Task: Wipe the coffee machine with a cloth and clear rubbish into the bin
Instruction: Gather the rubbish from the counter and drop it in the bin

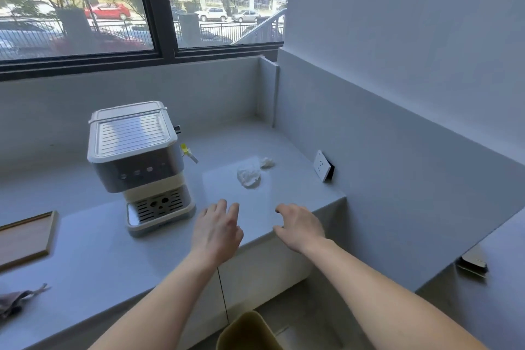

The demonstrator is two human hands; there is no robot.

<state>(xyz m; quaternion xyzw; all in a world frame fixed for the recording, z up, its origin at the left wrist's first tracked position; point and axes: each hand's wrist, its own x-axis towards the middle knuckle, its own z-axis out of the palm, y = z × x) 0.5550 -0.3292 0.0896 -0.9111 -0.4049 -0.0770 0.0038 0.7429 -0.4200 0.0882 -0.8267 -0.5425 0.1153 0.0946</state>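
Both hands hover low over the counter [85,258] in the middle of the frame, empty. The left hand [217,231] is flat with fingers loosely spread, palm down, just right of the machine's drip tray. The right hand [301,227] is curled a little, fingers apart, near the counter's front edge; whether its fingertips touch the surface is hard to tell from this angle.

The machine [136,162] stands left of centre. Two crumpled tissues lie above the hands, toward the right: the larger tissue [249,175] and, just beyond it, a smaller wad [267,162], close together but seemingly apart. A grey cloth [14,302] lies at the lower left edge, well away from both hands. The bin [247,332] sits at the bottom centre, on the floor below the counter.

The hands point toward the tissues, so clearing rubbish looks like the step in hand. The next move calls for reaching forward past the counter edge, closing the fingers on the larger tissue, then bringing it back and down over the bin's mouth.
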